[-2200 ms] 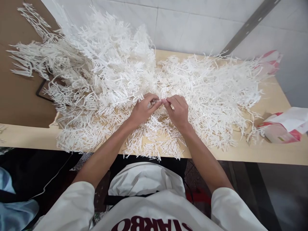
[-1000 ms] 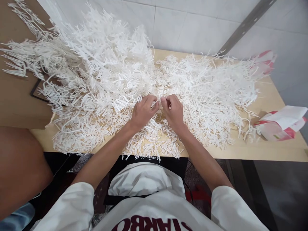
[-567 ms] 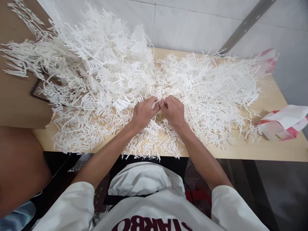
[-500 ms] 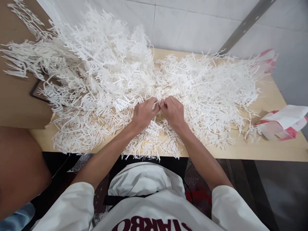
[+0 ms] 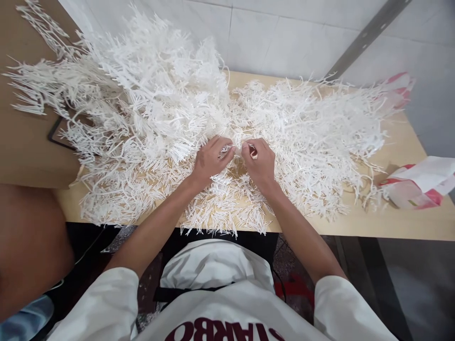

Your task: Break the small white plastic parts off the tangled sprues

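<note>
White branching plastic sprigs, with thin needle-like tips, lie in a big tangled heap (image 5: 167, 94) on the left and a lower heap (image 5: 313, 128) on the right. Between the two, my left hand (image 5: 209, 161) is closed in a pinch, with white strands of a sprig showing between thumb and forefinger. Facing it, a small gap away, my right hand (image 5: 261, 161) pinches with curled fingers, and a bit of white strand shows at its fingertips. Exactly which pieces are held is hard to make out among the strands. Short loose white pieces (image 5: 227, 208) lie below both hands.
The pale wooden table (image 5: 355, 222) runs along a tiled wall (image 5: 284, 38). A pink and white bag (image 5: 419, 182) sits at the right, with another pink and white bag (image 5: 400, 90) behind. Brown cardboard (image 5: 35, 151) stands at left, near another person's bare limb (image 5: 31, 246).
My hands, close together at the fingertips before, have drawn slightly apart, the left to the left and the right to the right. The view has shifted a little.
</note>
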A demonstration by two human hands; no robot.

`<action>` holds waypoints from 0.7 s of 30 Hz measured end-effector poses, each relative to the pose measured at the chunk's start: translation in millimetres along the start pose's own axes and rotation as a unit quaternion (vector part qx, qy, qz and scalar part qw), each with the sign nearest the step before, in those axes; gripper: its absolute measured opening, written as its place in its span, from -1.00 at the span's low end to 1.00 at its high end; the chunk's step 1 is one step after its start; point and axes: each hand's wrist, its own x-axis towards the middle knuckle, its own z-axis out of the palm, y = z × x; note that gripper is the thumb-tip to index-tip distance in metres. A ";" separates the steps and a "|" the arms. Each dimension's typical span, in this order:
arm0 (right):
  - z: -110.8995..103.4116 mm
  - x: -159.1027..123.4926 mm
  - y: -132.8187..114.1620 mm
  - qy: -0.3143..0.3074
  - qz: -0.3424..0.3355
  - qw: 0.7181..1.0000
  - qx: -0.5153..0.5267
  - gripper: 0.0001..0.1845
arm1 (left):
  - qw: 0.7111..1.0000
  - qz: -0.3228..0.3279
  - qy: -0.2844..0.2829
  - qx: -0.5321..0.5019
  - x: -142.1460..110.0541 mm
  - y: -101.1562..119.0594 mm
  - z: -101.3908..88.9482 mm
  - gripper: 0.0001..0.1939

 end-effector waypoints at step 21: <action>-2.7 -1.9 2.6 -0.001 -0.148 0.989 0.019 -0.90 | 0.985 -0.102 -0.040 -0.132 -0.6 4.2 -1.7 -0.66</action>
